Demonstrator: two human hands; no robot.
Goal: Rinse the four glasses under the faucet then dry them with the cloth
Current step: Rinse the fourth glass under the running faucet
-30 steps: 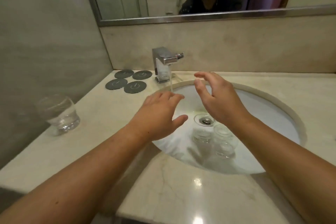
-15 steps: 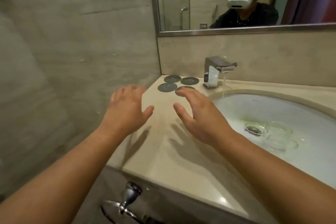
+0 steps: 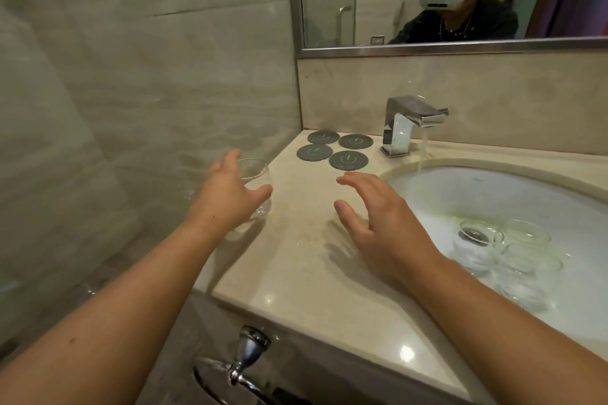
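Marble bathroom table [image 3: 312, 273], faucet [image 3: 408, 125] running into sink [image 3: 493, 187] at right. One glass [image 3: 255, 174] stands upright at far left by the wall: clear, rounded, stemless. Left hand [image 3: 227, 194] is spread open round it, prob. to take it for rinsing; no grip yet. Right hand [image 3: 371, 217] hovers open & empty mid-table. Approx. three glasses [image 3: 477, 246] wait in the sink by the drain.

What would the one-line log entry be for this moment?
left hand open around glass on counter, contact unclear | right hand open above counter | faucet running | other glasses in sink | cloth not in view
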